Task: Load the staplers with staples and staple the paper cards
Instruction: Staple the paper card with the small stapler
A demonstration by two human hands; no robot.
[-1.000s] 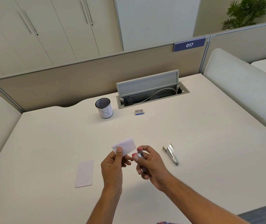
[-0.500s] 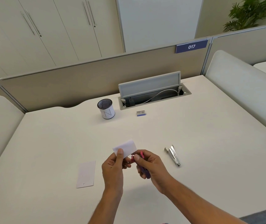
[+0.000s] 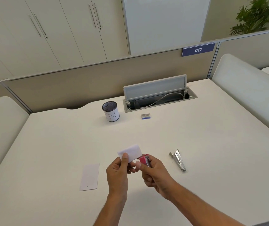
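Observation:
My left hand (image 3: 118, 174) pinches a white paper card (image 3: 131, 151) by its near edge and holds it above the desk. My right hand (image 3: 153, 173) grips a small pink stapler (image 3: 144, 160), whose nose touches the card's right corner. A second paper card (image 3: 90, 176) lies flat on the desk to the left of my hands. To the right rests a silver metal stapler (image 3: 178, 160), lying on the desk. A small box of staples (image 3: 146, 116) sits farther back near the cable hatch.
A mesh pen cup (image 3: 110, 111) stands at the back of the white desk (image 3: 48, 144). Behind it is an open cable hatch (image 3: 159, 98) with its lid raised. Beige partition panels (image 3: 81, 82) close off the back and sides.
My right hand has turned the pink stapler and brought its nose up to the card's right corner. The left hand has kept the card nearly in place.

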